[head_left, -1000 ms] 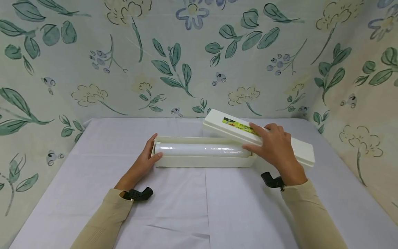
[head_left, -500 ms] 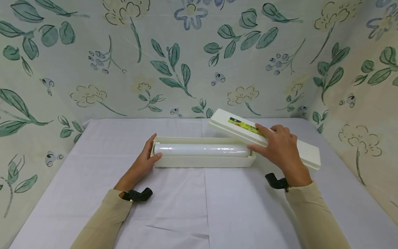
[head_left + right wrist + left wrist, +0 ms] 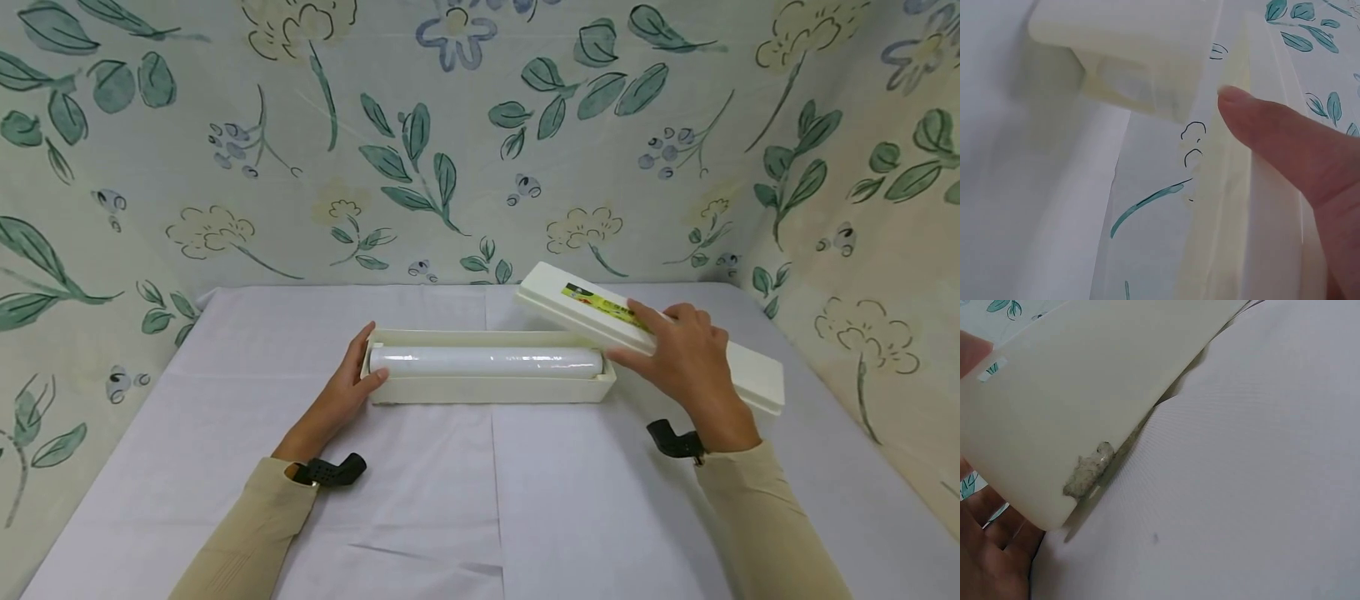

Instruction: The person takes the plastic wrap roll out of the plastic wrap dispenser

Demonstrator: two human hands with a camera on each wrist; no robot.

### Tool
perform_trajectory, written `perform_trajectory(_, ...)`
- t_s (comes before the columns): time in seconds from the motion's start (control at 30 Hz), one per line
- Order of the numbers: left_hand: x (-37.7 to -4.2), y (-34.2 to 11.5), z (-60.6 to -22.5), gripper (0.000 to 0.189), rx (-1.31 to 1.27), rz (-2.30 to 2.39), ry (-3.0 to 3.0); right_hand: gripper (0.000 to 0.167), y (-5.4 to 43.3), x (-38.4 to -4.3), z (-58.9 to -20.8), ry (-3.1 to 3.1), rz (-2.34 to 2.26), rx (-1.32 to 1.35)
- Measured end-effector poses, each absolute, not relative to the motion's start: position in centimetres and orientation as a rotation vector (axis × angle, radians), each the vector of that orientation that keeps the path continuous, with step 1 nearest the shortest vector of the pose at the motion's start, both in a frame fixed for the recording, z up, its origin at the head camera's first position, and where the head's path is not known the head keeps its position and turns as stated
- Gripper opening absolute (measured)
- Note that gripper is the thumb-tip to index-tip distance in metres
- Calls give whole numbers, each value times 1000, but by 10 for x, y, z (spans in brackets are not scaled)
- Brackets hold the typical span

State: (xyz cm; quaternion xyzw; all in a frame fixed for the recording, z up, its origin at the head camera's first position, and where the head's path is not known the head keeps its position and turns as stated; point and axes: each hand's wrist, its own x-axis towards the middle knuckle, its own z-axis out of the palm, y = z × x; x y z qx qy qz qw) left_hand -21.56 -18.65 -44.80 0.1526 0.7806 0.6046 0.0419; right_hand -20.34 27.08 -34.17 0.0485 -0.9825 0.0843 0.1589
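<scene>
plainly, the left hand grips the left end of a long cream plastic wrap dispenser box, thumb on the near rim and fingers behind that end. the box rests lengthwise on the white tablecloth, uncovered, and a glossy roll of plastic film lies inside along its length. the right hand holds the box's long lid with its thumb on the near edge and its fingers over the top, by a yellow-green label. that lid slants, its left end farther back and overlapping the box's right rear corner in the head view; whether the two touch cannot be told. low on the box, the left wrist view shows a greyish crumpled patch. leafy floral fabric hangs behind the table.
</scene>
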Motion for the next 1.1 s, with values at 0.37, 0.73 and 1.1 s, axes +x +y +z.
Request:
perform_trajectory(0.37, -217, -185, -447, 76, 453, 1849, 2390, 86, 276, -204, -346, -2800, 260, 80)
perform_trajectory(0.73, -219, -188, -451, 75, 489, 1861, 2373, 84, 281, -204, -350, -2784, 263, 27)
perform_trajectory(1.1, -217, -187, -448, 76, 444, 1838, 2402, 84, 287, -206, -352, -2777, 266, 15)
